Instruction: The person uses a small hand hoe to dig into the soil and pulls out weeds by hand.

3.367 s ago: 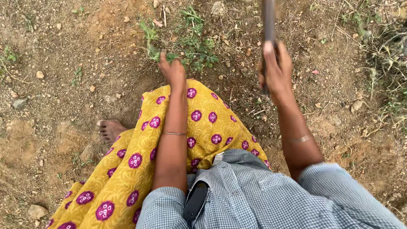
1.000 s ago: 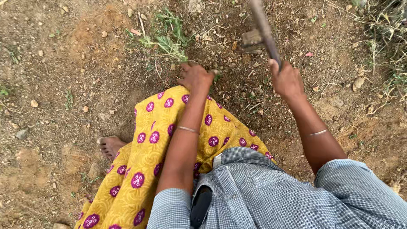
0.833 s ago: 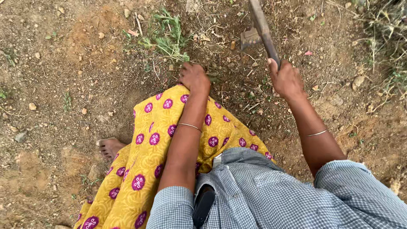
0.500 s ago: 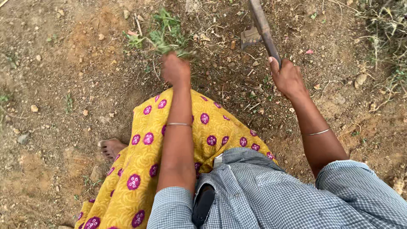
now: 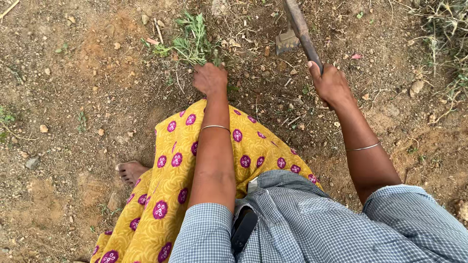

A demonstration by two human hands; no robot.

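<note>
While the person is crouching over bare ground, 2 hands are working at 1 landmark: the green weed clump [image 5: 192, 39].

Item 1, left hand [image 5: 210, 78]: lying just below the clump, fingers curling shut around the stem ends at its lower right edge. What exactly is pinched is partly hidden by the knuckles.

Item 2, right hand [image 5: 330, 84]: sitting well right of the clump, fist pressing closed around the handle of the hoe [image 5: 297, 27].

Item 3, hoe: handle running up and left from the fist, long axis slanting toward the clump; its blade [image 5: 285, 43] is hanging just off the soil, right of the clump and apart from it.

Relation: the clump is lying up and slightly left of the left hand, which is the nearer hand; the blade is standing between clump and right hand.

Room: loose soil with dry twigs is lying open between clump and blade. Yellow patterned skirt [image 5: 195, 160] is bordering below; a bare foot [image 5: 130, 171] is resting far below-left.
</note>
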